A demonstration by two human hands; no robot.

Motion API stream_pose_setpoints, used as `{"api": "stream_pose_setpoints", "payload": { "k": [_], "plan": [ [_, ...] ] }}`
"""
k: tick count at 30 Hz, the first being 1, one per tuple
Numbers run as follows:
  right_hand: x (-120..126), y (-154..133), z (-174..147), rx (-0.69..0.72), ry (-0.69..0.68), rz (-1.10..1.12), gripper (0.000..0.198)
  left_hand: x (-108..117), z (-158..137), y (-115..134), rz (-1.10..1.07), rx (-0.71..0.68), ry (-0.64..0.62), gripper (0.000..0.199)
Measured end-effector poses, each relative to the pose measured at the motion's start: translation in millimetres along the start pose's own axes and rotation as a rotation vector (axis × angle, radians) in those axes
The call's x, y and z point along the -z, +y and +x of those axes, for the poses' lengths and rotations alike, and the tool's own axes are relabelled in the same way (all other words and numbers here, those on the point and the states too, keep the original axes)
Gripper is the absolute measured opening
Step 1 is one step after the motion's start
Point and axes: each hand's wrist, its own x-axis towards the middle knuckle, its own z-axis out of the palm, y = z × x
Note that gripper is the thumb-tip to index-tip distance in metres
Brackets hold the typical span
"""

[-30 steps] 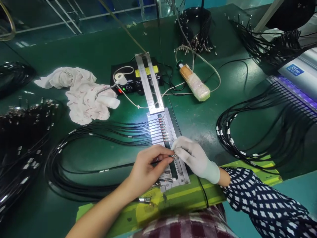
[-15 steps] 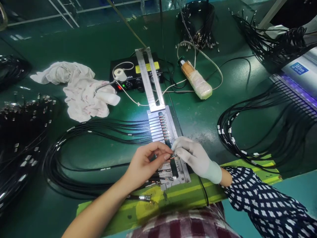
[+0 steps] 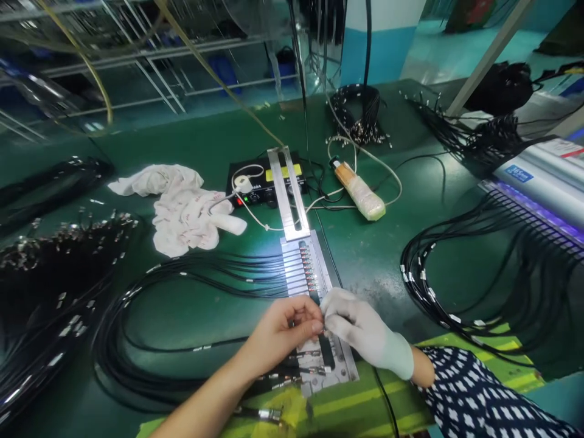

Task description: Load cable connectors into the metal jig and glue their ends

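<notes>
My left hand (image 3: 285,333), bare, is closed in a pinch over the metal cable fixture (image 3: 348,362). Against its fingertips, my right hand (image 3: 365,333) in a white glove pinches too. Between them is a small cable connector, mostly hidden by the fingers. Above the hands, a row of thin black cables (image 3: 241,272) lies in the fixture's slots, their small metal ends lined up along its dark channel. More cable ends (image 3: 314,369) rest on the fixture's near part, just below my left hand. A slotted metal plate (image 3: 280,188) reaches from the fixture's far end onto a black control box (image 3: 235,173).
A crumpled white cloth (image 3: 182,219) and a wrapped dispenser tube (image 3: 365,198) lie farther back. Black cable bundles (image 3: 55,292) fill the left side. At right, coiled cables (image 3: 410,255) run into a silver lamp unit (image 3: 547,176) glowing violet. Yellow-green tape (image 3: 365,395) covers the front edge.
The camera has tipped up, so the bench sits lower in view and more background shows. Both hands stay pinched together over the fixture; the connector is now more covered by the fingers.
</notes>
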Motion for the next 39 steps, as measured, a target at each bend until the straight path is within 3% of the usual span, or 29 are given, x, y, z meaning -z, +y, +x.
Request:
{"api": "stream_pose_setpoints", "payload": {
  "k": [6, 10, 13, 18, 28, 39],
  "plan": [
    [1, -3, 0, 0.280, 0.040, -0.172, 0.033, 4, 5, -6, -0.206, 0.149, -0.103, 0.047],
    [0, -1, 0, 0.356, 0.048, -0.260, 0.037, 4, 5, -11, -0.258, 0.210, -0.160, 0.050],
    [-1, 2, -1, 0.338, 0.055, -0.246, 0.037, 2, 4, -9, -0.209, 0.196, -0.125, 0.051],
    [0, 3, -2, 0.188, 0.108, -0.225, 0.034, -3, 0, 3, 0.022, 0.033, 0.007, 0.042],
    [0, 1, -2, 0.317, 0.062, -0.366, 0.033, -9, -4, 0, 0.144, 0.012, 0.105, 0.024],
    [-1, 2, -4, 0.252, 0.028, -0.352, 0.036, -3, -3, 4, 0.183, 0.096, 0.034, 0.025]
  ]
}}
